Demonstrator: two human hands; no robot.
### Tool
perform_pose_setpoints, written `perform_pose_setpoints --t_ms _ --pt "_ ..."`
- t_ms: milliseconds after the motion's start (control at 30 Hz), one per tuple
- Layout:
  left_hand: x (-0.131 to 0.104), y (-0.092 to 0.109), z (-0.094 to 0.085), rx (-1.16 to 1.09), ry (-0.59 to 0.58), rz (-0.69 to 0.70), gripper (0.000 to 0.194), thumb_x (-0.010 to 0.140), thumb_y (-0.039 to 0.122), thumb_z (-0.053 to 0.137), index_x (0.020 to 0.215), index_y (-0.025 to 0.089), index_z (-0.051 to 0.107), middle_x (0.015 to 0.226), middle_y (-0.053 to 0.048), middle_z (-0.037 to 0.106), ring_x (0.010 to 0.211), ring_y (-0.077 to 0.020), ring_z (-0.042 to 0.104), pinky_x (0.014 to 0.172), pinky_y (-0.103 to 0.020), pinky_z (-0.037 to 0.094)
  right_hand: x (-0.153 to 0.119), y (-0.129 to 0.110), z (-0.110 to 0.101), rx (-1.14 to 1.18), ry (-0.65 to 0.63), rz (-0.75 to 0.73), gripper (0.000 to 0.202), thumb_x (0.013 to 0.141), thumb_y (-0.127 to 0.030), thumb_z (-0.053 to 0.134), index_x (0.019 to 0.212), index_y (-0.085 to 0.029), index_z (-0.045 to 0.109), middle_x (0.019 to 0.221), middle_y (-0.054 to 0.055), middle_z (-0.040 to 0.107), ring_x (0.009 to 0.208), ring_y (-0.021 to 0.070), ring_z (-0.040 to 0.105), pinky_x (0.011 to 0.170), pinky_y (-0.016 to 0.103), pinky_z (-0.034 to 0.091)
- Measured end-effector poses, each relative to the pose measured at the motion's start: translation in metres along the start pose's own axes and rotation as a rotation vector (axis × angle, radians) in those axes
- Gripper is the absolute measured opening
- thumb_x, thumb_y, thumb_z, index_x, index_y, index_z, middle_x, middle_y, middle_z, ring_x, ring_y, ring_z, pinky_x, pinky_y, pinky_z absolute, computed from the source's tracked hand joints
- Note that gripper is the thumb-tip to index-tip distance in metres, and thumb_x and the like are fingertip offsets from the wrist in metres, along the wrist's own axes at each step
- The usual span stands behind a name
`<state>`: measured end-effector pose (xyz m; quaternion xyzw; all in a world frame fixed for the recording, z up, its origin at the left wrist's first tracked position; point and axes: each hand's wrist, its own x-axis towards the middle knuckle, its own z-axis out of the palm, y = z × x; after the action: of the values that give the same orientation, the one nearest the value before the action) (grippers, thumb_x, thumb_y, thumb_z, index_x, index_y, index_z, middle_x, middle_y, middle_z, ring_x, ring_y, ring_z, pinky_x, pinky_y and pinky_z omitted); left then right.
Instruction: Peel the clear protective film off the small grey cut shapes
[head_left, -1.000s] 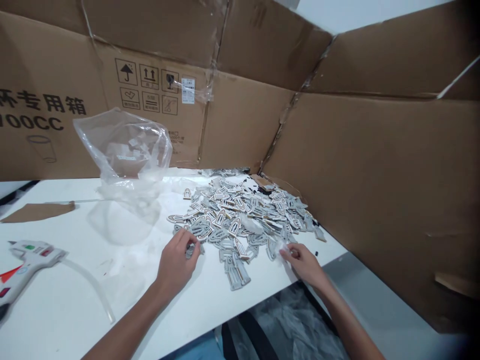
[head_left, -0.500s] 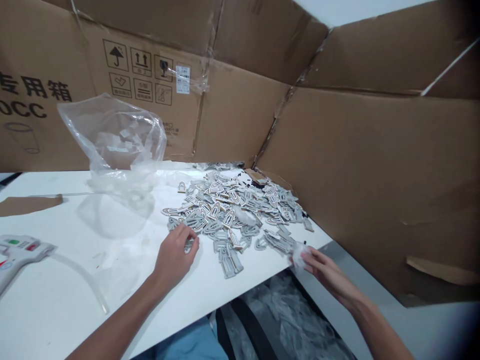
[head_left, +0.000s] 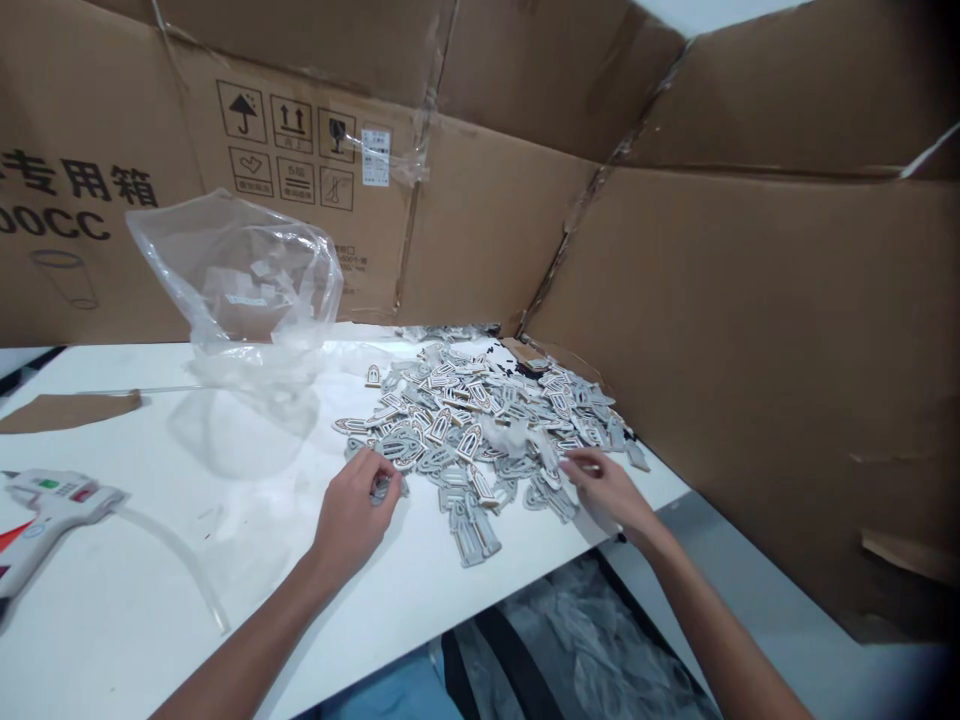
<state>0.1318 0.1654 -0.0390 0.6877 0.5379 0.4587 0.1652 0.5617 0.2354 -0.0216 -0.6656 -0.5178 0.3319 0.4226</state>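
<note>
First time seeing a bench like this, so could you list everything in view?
Cardboard walls: two sides, brown, behind and right
Label: one, white, back wall
Table: one, white, beneath
Arch-shaped pieces: too many to count, grey and white, heaped mid-table
Black bits: several, black, behind the heap
Plastic bag: one, clear, back left
Cardboard scrap: one, brown, left
Glue gun: one, mostly white, front left
Glue stick: one, translucent, behind the gun
Plastic sheeting: count unclear, greyish, below table edge
Straps: two, black, below table edge
Hands: two, bare; left and right at the heap's front
</note>
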Motion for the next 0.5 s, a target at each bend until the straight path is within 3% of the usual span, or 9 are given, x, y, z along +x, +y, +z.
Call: perform_pose_setpoints --t_ms 67,167,367,500 --pt "0.000 0.000 0.000 0.000 -0.008 0.003 0.015 0.108 0.027 0.061 0.093 0.025 0.063 0.090 0.000 0.064 0.080 -0.0194 0.060 0.075 -0.034 0.045 -0.001 0.010 0.007 -0.084 -0.017 0.021 0.072 0.049 -0.075 0.097 0.090 -0.018 0.082 0.091 0.010 0.078 0.088 0.0243 0.066 0.080 0.034 0.053" --pt "0.000 0.001 -0.001 0.001 -0.019 0.010 0.016 0.108 0.026 0.061 0.093 0.025 0.063 0.090 0.000 0.064 0.080 -0.0193 0.060 0.076 -0.034 0.045 -0.004 0.015 0.014 -0.121 -0.023 0.010 0.066 0.058 -0.075 0.093 0.090 -0.018 0.083 0.088 0.008 0.077 0.084 0.0216 0.063 0.077 0.031 0.048" --pt "-0.001 0.001 0.000 0.002 -0.010 0.016 0.016 0.108 0.027 0.061 0.093 0.025 0.063 0.089 0.000 0.064 0.079 -0.0196 0.059 0.075 -0.035 0.046 0.002 0.012 0.022 0.026 -0.062 0.030 0.070 0.057 -0.078 0.096 0.081 -0.015 0.077 0.079 0.004 0.071 0.075 0.0144 0.055 0.066 0.025 0.041" --pt "0.000 0.000 0.000 0.006 -0.006 0.019 0.016 0.108 0.026 0.060 0.092 0.025 0.063 0.090 -0.001 0.064 0.079 -0.0200 0.061 0.075 -0.035 0.046 0.006 0.002 0.020 0.222 -0.033 0.017 0.075 0.053 -0.079 0.101 0.086 -0.018 0.073 0.098 0.004 0.073 0.088 0.0152 0.064 0.077 0.027 0.057"
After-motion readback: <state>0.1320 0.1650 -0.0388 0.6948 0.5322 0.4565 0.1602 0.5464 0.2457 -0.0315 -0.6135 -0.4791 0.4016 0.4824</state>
